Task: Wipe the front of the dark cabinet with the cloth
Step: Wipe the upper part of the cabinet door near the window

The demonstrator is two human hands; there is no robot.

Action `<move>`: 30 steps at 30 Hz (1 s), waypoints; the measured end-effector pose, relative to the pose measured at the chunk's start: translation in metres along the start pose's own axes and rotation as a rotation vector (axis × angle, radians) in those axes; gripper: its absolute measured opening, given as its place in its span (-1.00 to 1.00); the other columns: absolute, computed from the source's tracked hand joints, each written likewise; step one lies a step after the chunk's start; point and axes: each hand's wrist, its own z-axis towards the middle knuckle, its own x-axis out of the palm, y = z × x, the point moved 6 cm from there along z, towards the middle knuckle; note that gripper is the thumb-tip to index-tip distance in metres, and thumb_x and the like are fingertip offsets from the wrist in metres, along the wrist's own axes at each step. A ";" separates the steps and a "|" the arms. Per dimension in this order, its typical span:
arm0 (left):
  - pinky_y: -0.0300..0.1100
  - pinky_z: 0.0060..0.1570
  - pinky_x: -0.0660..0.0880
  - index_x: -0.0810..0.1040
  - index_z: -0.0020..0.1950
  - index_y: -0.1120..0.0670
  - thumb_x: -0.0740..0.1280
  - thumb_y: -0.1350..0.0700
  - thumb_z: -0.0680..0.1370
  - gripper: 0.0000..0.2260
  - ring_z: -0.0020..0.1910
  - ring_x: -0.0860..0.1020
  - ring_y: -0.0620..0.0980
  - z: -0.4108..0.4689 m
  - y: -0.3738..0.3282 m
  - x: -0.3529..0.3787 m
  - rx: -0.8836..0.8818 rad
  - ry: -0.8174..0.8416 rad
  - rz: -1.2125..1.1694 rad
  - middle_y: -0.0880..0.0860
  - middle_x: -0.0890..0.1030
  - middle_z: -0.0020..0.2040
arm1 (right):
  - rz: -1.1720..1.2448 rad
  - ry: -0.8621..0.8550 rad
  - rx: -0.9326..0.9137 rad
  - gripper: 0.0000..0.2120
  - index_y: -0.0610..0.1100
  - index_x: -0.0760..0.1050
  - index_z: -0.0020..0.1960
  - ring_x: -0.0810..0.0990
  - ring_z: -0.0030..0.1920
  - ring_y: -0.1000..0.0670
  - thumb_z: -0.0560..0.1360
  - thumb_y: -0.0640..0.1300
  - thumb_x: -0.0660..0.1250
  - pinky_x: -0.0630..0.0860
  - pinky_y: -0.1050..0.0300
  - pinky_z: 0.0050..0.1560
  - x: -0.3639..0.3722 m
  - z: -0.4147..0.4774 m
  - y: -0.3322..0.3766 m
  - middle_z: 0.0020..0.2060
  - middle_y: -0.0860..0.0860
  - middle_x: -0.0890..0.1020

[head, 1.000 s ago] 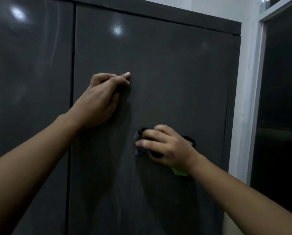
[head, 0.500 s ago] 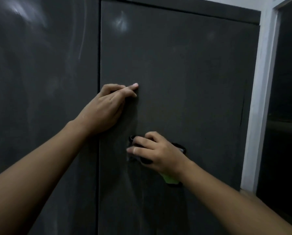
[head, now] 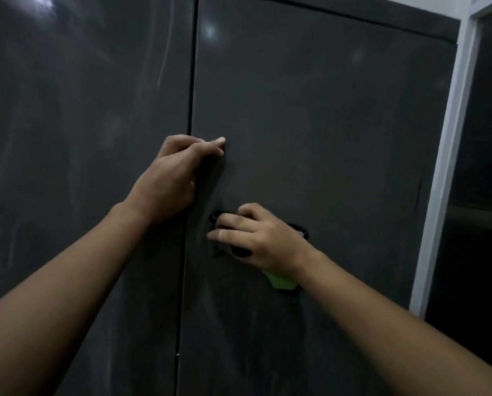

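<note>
The dark cabinet (head: 324,124) fills the view, with two shut doors and a vertical seam between them. My left hand (head: 173,178) leans on the right door just beside the seam, its fingers curled under and one fingertip touching the panel. Lower down, my right hand (head: 262,241) lies over the black door handle (head: 299,230), fingers bent across it. A corner of the green cloth (head: 280,281) pokes out below that palm, held against the door. The rest of the cloth is hidden under the hand.
The left door (head: 81,167) shows pale streaks and light reflections. A white door or window frame (head: 444,167) stands right of the cabinet, with a dark opening (head: 484,195) beyond it.
The view has swung left, so the cabinet seam sits further right in the frame. Both hands keep their places on the right door, the right one still over the handle.
</note>
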 end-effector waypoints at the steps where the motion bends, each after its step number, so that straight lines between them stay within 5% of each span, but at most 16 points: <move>1: -0.15 0.24 0.41 0.43 0.43 0.13 0.34 0.37 0.51 -0.51 0.30 0.36 0.06 0.000 0.000 0.000 0.003 -0.008 -0.003 0.14 0.53 0.26 | -0.015 -0.011 -0.006 -0.74 -0.13 0.64 0.27 0.54 0.02 -0.11 0.60 -0.18 0.35 0.47 0.05 0.19 -0.004 0.001 -0.003 0.24 -0.08 0.63; 5: -0.15 0.21 0.44 0.44 0.42 0.12 0.29 0.27 0.55 -0.58 0.29 0.39 0.07 0.000 0.000 0.001 0.018 -0.014 0.007 0.13 0.57 0.24 | -0.031 -0.209 0.308 -0.69 -0.12 0.62 0.29 0.49 0.01 -0.08 0.56 -0.16 0.35 0.44 0.08 0.16 -0.018 0.014 -0.020 0.27 -0.02 0.61; 10: -0.21 0.15 0.41 0.44 0.38 0.07 0.21 0.11 0.60 -0.66 0.28 0.40 0.03 -0.002 0.002 0.002 0.024 0.020 0.002 0.10 0.59 0.27 | 0.034 0.020 0.068 -0.70 -0.12 0.62 0.28 0.56 -0.01 -0.18 0.55 -0.18 0.40 0.50 -0.05 0.12 0.016 0.018 0.013 0.26 -0.04 0.62; 16: -0.29 0.22 0.33 0.50 0.35 0.08 0.18 0.15 0.62 -0.69 0.32 0.37 0.01 0.003 -0.001 0.001 0.060 0.100 0.016 -0.04 0.51 0.39 | -0.005 -0.095 0.229 -0.69 -0.07 0.60 0.33 0.55 0.08 -0.19 0.60 -0.13 0.34 0.49 -0.07 0.17 0.015 0.013 0.013 0.32 0.01 0.59; 22: -0.21 0.34 0.29 0.51 0.32 0.03 0.14 0.13 0.65 -0.72 0.41 0.34 0.04 -0.004 -0.003 0.005 0.106 0.151 0.107 -0.05 0.40 0.50 | 0.034 0.149 -0.005 -0.65 0.00 0.59 0.32 0.53 0.10 -0.16 0.56 -0.19 0.39 0.54 -0.10 0.08 0.032 -0.013 0.035 0.33 0.07 0.58; 27: -0.14 0.37 0.32 0.50 0.31 0.01 0.09 0.08 0.65 -0.70 0.40 0.38 0.06 -0.003 -0.002 0.006 0.127 0.142 0.145 -0.01 0.42 0.49 | -0.055 -0.127 0.288 -0.70 -0.04 0.63 0.29 0.54 0.08 -0.09 0.58 -0.16 0.36 0.46 0.07 0.23 -0.007 -0.022 0.006 0.29 0.03 0.61; 30: -0.13 0.36 0.30 0.50 0.33 0.03 0.08 0.09 0.64 -0.68 0.40 0.36 0.08 -0.003 -0.004 0.005 0.131 0.153 0.157 0.00 0.42 0.49 | -0.031 -0.092 0.304 -0.69 -0.07 0.64 0.25 0.46 0.05 -0.04 0.53 -0.15 0.33 0.43 0.12 0.19 0.004 -0.027 0.021 0.27 0.00 0.62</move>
